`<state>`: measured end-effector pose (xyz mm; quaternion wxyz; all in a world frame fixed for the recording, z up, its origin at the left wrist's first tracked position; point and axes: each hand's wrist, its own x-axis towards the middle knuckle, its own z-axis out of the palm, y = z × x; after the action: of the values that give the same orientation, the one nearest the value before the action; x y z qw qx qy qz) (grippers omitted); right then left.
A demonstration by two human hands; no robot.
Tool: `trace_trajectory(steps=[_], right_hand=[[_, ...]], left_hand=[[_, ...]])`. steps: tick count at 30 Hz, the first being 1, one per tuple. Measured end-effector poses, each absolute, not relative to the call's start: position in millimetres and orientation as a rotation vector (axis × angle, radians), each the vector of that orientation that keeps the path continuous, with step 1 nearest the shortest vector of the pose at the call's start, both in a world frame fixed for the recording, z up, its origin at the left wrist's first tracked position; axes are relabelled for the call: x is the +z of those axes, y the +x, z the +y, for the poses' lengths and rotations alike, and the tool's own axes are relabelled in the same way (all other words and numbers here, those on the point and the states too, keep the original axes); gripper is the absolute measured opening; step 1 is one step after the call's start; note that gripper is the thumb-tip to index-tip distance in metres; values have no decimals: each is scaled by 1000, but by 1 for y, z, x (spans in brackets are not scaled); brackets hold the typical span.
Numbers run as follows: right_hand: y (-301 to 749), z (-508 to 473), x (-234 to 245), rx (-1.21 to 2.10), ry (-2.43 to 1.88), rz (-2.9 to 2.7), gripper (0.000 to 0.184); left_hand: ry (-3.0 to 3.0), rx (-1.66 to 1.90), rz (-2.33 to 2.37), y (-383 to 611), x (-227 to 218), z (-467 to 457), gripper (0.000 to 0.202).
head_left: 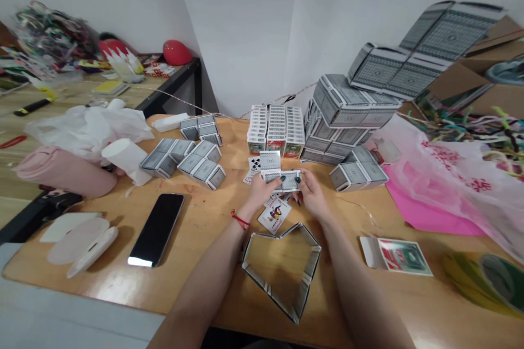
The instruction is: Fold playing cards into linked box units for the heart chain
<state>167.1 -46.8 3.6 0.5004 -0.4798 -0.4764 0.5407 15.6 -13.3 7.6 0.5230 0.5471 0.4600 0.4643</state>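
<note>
Just beyond the near edge of the table, my left hand (pixel 265 190) and my right hand (pixel 310 192) are closed on a small piece of folded playing cards (pixel 291 180) with grey patterned backs. One panel of it stands up behind my left fingers. Under and in front of my hands lies a joker card (pixel 273 215). A spade card (pixel 254 165) shows just past my left hand, partly covered. Between my forearms sits a heart-shaped ring of folded cards (pixel 264 283), open in the middle.
Card decks (pixel 277 128) stand in rows behind my hands. At right, joined card boxes (pixel 352 101) are stacked high. Smaller card blocks (pixel 200 163) and a phone (pixel 156 230) lie left. A card box (pixel 405 256) and yellow tape roll (pixel 483 281) lie right.
</note>
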Motion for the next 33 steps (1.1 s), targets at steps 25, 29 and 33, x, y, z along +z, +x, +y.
trace_trajectory(steps=[25, 29, 33], right_hand=[[165, -47, -1, 1034, -1302, -1139, 27], [166, -47, -1, 1093, -1261, -1194, 26], [164, -47, -1, 1128, -1250, -1185, 25]], left_hand=[[1262, 1021, 1090, 25, 14, -23, 25], [1244, 1075, 1141, 27, 11, -22, 20], [1148, 1100, 1098, 29, 8, -23, 21]])
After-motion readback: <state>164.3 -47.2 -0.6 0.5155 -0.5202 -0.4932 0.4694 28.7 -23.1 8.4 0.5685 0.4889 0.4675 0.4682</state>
